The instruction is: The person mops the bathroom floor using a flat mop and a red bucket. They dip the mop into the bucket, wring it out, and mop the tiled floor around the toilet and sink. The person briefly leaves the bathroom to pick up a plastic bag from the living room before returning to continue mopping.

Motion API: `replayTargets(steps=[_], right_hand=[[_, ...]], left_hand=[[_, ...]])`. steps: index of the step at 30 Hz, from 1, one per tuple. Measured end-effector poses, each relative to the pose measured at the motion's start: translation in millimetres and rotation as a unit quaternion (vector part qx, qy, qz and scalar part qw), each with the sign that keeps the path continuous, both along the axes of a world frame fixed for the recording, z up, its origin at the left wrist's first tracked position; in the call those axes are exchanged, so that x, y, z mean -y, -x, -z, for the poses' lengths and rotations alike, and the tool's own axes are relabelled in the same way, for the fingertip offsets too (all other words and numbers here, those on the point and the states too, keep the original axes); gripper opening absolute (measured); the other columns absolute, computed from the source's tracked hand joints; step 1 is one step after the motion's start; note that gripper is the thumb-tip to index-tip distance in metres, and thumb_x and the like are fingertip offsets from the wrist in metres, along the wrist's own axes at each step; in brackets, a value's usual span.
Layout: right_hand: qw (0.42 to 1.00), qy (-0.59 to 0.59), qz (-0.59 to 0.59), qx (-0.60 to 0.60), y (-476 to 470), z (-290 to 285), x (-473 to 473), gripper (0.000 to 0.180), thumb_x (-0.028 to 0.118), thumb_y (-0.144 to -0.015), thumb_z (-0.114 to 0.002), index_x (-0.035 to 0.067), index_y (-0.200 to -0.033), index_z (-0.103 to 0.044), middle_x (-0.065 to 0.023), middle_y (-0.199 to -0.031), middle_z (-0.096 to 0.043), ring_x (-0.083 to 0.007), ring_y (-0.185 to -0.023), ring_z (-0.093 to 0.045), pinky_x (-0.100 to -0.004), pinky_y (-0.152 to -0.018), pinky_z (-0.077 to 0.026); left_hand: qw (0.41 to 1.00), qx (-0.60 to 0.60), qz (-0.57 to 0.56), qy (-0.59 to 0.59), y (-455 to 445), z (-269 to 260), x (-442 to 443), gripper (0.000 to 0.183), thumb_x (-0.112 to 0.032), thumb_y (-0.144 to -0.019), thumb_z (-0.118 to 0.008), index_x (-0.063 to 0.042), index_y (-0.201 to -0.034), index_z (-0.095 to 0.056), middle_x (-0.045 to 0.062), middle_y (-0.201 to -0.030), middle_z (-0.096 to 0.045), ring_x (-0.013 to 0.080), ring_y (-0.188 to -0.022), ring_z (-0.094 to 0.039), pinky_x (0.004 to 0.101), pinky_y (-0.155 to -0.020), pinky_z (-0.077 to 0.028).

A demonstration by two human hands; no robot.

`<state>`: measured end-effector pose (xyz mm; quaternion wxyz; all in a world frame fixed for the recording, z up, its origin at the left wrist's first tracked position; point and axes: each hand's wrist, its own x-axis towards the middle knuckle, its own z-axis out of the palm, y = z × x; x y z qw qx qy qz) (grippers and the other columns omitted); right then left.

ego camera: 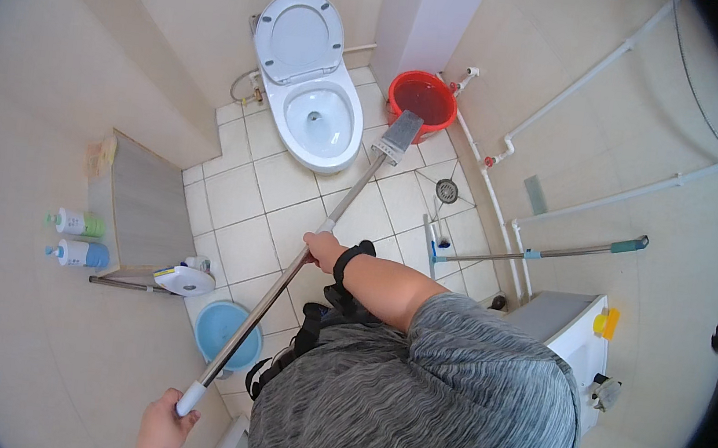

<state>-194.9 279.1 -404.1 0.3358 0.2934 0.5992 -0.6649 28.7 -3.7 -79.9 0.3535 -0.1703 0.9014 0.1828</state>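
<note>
A flat mop's metal pole [267, 300] runs diagonally across the view. My left hand [167, 424] grips the white end of the handle at the lower left. Higher up, my right hand [324, 251] is closed around the pole just below a pale joint. At the far end, the grey mop head [401, 132] overlaps the near rim of a red bucket [438, 125]; whether they touch, I cannot tell. Dark-looking water [422, 97] stands inside the bucket. Under the pole, a light blue basin [211, 330] rests on the tiled floor [250, 192].
A white toilet [343, 132] with raised lid stands left of the bucket. A squeegee [501, 257] leans at the right near white pipes [489, 186] and a floor drain [447, 191]. Two pump bottles [81, 239] sit on a cabinet [151, 210] at left. A washbasin [583, 356] is at right.
</note>
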Motion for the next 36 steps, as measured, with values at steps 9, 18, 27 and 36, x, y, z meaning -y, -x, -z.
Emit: replayTargets(steps=[9, 18, 27, 36], right_hand=[[0.958, -0.129, -0.181, -0.183, -37, 87, 28, 0.023, 0.020, -0.076, -0.059, -0.002, -0.079, -0.056, -0.0197, -0.069, -0.059, -0.0297, -0.062, -0.062, -0.0374, -0.052, -0.050], [0.990, -0.139, -0.035, 0.010, -4, 107, -66, 0.081, 0.061, -0.072, -0.058, -0.015, -0.097, -0.045, -0.0228, -0.084, -0.057, -0.0283, -0.072, -0.058, -0.0365, -0.062, -0.048], [0.911, -0.365, 0.188, 0.031, 130, 206, -210, 0.058, 0.048, -0.075, -0.064, -0.005, -0.094, -0.051, -0.0212, -0.088, -0.060, -0.0315, -0.077, -0.060, -0.0375, -0.067, -0.047], [0.914, 0.159, 0.365, 0.084, 106, 214, -164, 0.015, 0.021, -0.088, -0.055, 0.007, -0.093, -0.054, -0.0019, -0.084, -0.060, -0.0114, -0.072, -0.055, -0.0259, -0.066, -0.044]], left_hand=[[0.984, 0.090, 0.150, -0.024, 7, 118, 17, 0.035, -0.019, -0.074, -0.065, -0.005, -0.101, -0.047, 0.017, -0.082, -0.061, 0.0323, -0.077, -0.060, 0.0409, -0.069, -0.047], [0.978, 0.196, 0.016, -0.073, -17, 192, 14, 0.023, -0.023, -0.084, -0.056, -0.003, -0.089, -0.045, 0.018, -0.073, -0.056, 0.0349, -0.069, -0.056, 0.0422, -0.061, -0.043], [0.973, 0.213, -0.064, -0.058, -58, 187, 6, 0.040, -0.035, -0.085, -0.053, 0.004, -0.094, -0.050, 0.024, -0.081, -0.058, 0.0349, -0.075, -0.054, 0.0430, -0.067, -0.042], [0.939, 0.314, -0.136, -0.034, -116, 195, 19, 0.032, -0.033, -0.087, -0.050, -0.001, -0.082, -0.052, 0.011, -0.068, -0.053, 0.0232, -0.061, -0.049, 0.0369, -0.055, -0.039]])
